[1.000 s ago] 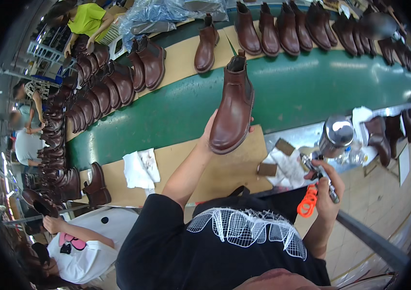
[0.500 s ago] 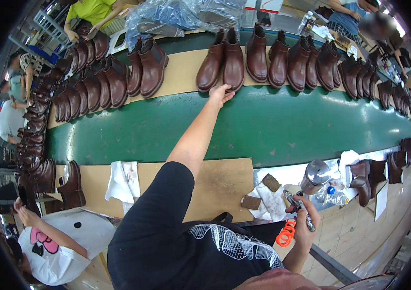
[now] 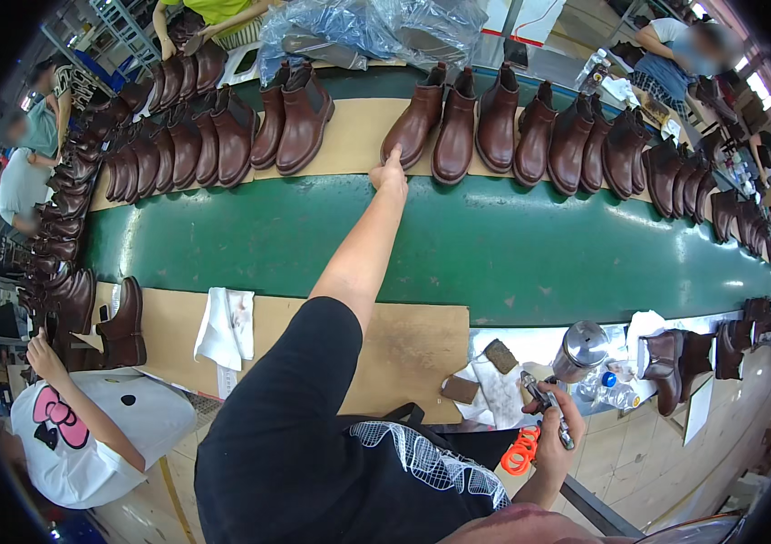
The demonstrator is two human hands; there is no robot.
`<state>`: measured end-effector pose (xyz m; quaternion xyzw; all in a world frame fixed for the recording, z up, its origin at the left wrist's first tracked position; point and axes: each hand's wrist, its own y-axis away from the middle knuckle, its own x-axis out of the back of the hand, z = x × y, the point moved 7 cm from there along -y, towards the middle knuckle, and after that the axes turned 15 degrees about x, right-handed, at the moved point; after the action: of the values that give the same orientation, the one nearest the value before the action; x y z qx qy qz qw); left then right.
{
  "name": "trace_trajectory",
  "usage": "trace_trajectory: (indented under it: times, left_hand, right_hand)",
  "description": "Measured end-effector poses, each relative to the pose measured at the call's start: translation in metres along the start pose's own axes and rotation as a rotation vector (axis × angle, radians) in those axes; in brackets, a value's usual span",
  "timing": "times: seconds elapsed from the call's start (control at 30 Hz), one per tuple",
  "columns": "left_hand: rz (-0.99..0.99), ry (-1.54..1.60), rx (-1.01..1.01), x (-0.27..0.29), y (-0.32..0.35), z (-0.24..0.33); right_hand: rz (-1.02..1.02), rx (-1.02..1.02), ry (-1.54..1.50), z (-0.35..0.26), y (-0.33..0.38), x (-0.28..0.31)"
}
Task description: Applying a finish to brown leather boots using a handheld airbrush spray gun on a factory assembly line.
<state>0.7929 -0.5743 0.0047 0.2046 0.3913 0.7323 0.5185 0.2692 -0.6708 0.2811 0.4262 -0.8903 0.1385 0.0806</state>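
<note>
My left hand [image 3: 389, 172] reaches across the green belt and grips the toe of a brown ankle boot [image 3: 416, 118], thumb on top. That boot stands at a slant, toe toward me and a little left. Right beside it is a matching brown boot [image 3: 455, 131], standing straighter. Close to my body at the lower right, my right hand [image 3: 556, 431] is closed round a small metal spray gun [image 3: 548, 408]. An orange coiled hose [image 3: 520, 451] hangs just left of that hand.
Rows of brown boots [image 3: 222, 136] line the belt's [image 3: 313, 236] far side on cardboard. On the near side are cardboard [image 3: 412, 354], a white cloth [image 3: 225, 326], two brown blocks, a metal pot [image 3: 580, 349] and plastic bottles. A co-worker in white [image 3: 86, 435] is at left.
My left hand has moved from the toe of the right boot of the pair to the left boot's toe. My right hand still holds the spray gun. The view has shifted slightly.
</note>
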Motion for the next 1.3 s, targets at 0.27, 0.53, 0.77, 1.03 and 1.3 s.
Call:
trace_trajectory:
  times: [0.27, 0.53, 0.77, 1.03, 1.3]
  left_hand:
    - [-0.539, 0.003, 0.366, -0.007, 0.041, 0.027]
    - [-0.852, 0.041, -0.167, 0.152, 0.235, 0.035]
    - [-1.753, 0.150, 0.226, 0.193, 0.361, 0.003]
    - [-1.167, -0.219, 0.123, 0.226, 0.333, -0.069]
    - [-1.072, -0.561, -0.165, 0.241, 0.357, -0.084]
  right_hand:
    - [-0.018, 0.001, 0.015, -0.021, 0.019, -0.002]
    - [-0.069, 0.142, -0.006, -0.040, 0.046, -0.003]
    - [-0.044, 0.252, -0.059, -0.077, 0.050, -0.006]
    - [-0.043, 0.406, 0.018, -0.153, 0.045, 0.009]
    - [-0.003, 0.530, 0.034, -0.207, 0.030, -0.006]
